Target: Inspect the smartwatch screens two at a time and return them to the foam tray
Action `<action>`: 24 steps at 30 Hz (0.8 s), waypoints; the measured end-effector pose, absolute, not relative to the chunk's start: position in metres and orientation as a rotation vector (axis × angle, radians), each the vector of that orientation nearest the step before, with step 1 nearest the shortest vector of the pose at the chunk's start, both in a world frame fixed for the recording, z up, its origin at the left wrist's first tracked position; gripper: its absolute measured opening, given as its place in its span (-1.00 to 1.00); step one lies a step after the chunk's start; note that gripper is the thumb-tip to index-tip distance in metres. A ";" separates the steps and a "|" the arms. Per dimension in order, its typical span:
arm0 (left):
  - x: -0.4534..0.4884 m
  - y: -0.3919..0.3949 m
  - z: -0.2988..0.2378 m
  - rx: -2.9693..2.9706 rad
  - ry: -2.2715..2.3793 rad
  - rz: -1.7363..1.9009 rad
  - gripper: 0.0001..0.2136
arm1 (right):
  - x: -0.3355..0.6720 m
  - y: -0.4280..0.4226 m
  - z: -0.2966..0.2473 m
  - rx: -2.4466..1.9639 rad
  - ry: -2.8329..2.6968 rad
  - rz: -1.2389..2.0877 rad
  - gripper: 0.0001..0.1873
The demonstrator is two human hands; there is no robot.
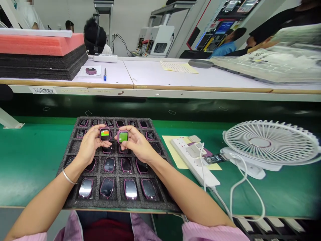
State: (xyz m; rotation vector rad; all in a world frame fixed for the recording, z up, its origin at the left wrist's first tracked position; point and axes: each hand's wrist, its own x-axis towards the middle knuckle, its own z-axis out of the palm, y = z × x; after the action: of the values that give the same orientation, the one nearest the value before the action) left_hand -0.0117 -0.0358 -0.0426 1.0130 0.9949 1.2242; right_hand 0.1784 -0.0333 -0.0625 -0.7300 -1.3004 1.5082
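Note:
My left hand (91, 143) grips a purple smartwatch body (105, 134) by its edges, its lit screen showing green and orange bands. Close beside it, my right hand (136, 142) holds a second smartwatch body (123, 137) with a green screen, the thumb at its lower edge. Both are held above a black foam tray (96, 192) divided into square compartments. Many compartments contain more purple watch bodies (130, 189), mostly with dark screens; some in the far rows show white text. My hands and forearms hide part of the tray.
Right of the tray, a white power strip (195, 162) with plugged-in chargers lies on yellow paper, beside a white fan (260, 142) and loose cables. A raised shelf (150, 72) behind carries foam sheets (42, 45), a pen (105, 74) and another watch body (91, 71). Several people are beyond.

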 end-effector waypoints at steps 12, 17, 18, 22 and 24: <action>-0.012 -0.034 -0.045 0.976 1.013 1.240 -0.66 | 0.177 -0.033 -0.061 -0.741 -1.284 1.526 -0.59; -0.013 -0.033 -0.047 0.983 1.013 1.245 -0.66 | 0.179 -0.032 -0.061 -0.765 -1.288 1.523 -0.58; -0.013 -0.033 -0.047 0.986 1.012 1.245 -0.66 | 0.178 -0.032 -0.061 -0.773 -1.287 1.519 -0.60; -0.013 -0.032 -0.049 1.002 1.022 1.242 -0.66 | 0.177 -0.032 -0.062 -0.828 -1.269 1.493 -0.73; -0.013 -0.032 -0.050 1.037 1.056 1.236 -0.66 | 0.176 -0.031 -0.062 -0.860 -1.264 1.477 -0.73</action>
State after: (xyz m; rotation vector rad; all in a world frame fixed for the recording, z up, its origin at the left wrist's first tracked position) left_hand -0.0131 -0.0324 -0.0501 1.0366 1.0557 1.2357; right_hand 0.1762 -0.0312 -0.0623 -0.8600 -1.2640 1.4768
